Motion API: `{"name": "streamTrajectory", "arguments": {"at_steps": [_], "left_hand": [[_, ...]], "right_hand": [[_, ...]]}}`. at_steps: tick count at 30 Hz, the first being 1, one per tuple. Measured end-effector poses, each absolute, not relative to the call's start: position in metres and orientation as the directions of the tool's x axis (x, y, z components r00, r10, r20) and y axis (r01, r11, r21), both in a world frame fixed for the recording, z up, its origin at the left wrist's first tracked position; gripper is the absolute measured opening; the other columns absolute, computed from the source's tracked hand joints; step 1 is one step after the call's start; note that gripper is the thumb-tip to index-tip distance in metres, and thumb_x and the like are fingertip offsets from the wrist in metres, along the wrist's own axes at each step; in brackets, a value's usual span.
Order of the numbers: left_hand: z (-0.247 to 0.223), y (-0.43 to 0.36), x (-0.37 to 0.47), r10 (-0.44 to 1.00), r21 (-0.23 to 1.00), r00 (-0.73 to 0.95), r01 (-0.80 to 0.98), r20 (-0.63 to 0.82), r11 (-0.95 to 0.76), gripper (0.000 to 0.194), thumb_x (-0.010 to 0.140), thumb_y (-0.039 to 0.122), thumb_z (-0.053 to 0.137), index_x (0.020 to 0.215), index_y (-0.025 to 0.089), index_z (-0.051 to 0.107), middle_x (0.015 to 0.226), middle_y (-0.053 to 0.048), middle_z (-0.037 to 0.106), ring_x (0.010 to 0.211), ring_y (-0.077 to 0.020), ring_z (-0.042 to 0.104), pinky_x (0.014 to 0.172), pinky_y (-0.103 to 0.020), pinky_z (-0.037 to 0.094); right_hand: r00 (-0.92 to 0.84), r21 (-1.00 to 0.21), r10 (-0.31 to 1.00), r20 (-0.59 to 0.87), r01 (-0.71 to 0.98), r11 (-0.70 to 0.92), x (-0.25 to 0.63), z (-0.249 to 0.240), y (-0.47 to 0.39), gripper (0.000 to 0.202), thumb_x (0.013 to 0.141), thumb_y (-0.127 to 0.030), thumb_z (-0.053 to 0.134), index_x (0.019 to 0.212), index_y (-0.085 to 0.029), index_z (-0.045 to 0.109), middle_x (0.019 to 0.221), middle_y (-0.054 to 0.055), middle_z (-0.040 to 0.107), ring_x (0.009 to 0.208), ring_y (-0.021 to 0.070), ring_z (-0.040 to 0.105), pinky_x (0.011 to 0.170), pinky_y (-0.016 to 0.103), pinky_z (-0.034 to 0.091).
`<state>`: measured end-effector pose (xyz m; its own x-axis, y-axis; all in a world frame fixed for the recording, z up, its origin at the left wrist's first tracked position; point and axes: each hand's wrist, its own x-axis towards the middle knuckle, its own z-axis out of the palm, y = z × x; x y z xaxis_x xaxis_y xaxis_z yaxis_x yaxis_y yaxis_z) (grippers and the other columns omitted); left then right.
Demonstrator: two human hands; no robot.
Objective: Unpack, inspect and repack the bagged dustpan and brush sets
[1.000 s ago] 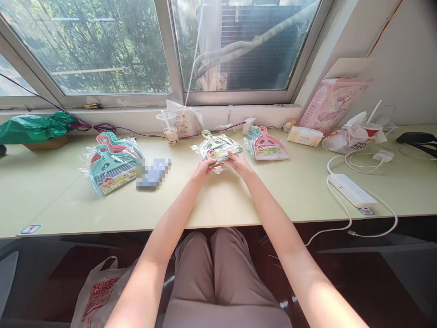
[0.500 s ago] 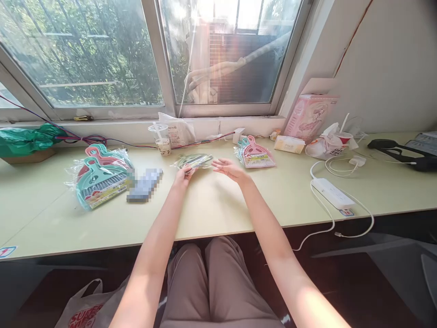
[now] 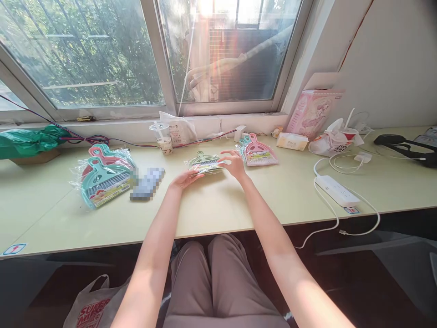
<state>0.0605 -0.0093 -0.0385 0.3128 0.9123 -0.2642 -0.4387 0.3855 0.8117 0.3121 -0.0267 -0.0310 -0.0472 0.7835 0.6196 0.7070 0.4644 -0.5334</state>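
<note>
A green mini dustpan and brush set (image 3: 205, 160) in clear wrapping is on the table, tilted a little towards me. My left hand (image 3: 187, 178) grips its front left corner, fingers running along the front edge. At the opposite end, my right hand (image 3: 235, 164) has its bent fingers and thumb closed on the right edge of the wrapping. Close by on the right lie a pink dustpan set (image 3: 261, 157) and a turquoise one (image 3: 243, 145) partly hidden behind it. Several turquoise and pink wrapped sets (image 3: 105, 180) overlap in a pile on the left.
A blurred-out grey object (image 3: 146, 184) lies beside the left pile. Behind stand a drink cup (image 3: 165, 142) and a plastic bag (image 3: 179, 130). On the right are a tissue pack (image 3: 292, 141), a pink box (image 3: 312, 114), and a white power strip (image 3: 336, 190) with loose cables.
The green set's handle side has come up, so more of its face shows. My right hand has moved in from beside it to its right edge. The view has shifted slightly.
</note>
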Motion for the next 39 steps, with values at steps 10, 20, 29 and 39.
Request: {"name": "streamTrajectory", "arguments": {"at_steps": [10,20,29,39], "left_hand": [[-0.026,-0.015,0.06,0.929,0.862,0.21,-0.353,-0.306,0.364,0.058,0.085,0.011,0.067,0.141,0.019,0.054,0.128,-0.014,0.066,0.104,-0.0231,0.074,0.084,-0.027,0.064],[-0.027,-0.014,0.053,0.824,0.901,0.49,-0.155,-0.285,0.405,0.042,0.096,0.045,0.059,0.124,0.015,0.068,0.114,-0.019,0.073,0.091,-0.0251,0.075,0.072,-0.03,0.063],[-0.034,-0.007,0.057,0.863,0.929,0.405,-0.076,-0.303,0.362,0.041,0.088,0.013,0.066,0.129,0.009,0.062,0.098,-0.016,0.075,0.077,-0.0251,0.076,0.064,-0.033,0.065],[-0.018,-0.019,0.055,0.855,0.967,0.496,-0.1,-0.154,0.233,0.056,0.083,0.023,0.076,0.136,0.017,0.058,0.113,-0.016,0.073,0.081,-0.0274,0.076,0.07,-0.038,0.064]], "right_hand": [[-0.247,-0.655,0.864,0.439,0.569,0.496,0.317,-0.024,-0.034,0.08,0.057,-0.034,0.096,0.131,-0.041,0.066,0.157,0.0,0.045,0.152,0.035,0.026,0.122,0.055,0.025],[-0.13,-0.701,0.831,0.541,0.476,0.531,0.306,-0.013,-0.044,0.012,0.086,-0.038,0.074,0.079,-0.031,0.081,0.117,0.003,0.072,0.122,0.0281,0.059,0.113,0.047,0.037],[0.029,-0.749,0.858,0.513,0.505,0.43,0.305,-0.024,-0.036,0.007,0.078,-0.036,0.082,0.076,-0.03,0.081,0.135,0.002,0.063,0.137,0.0317,0.047,0.12,0.052,0.028],[0.104,-0.964,0.959,0.265,0.065,0.259,0.306,-0.037,-0.029,0.083,0.064,-0.043,0.088,0.14,-0.027,0.058,0.122,0.007,0.071,0.121,0.025,0.063,0.107,0.041,0.05]]}}
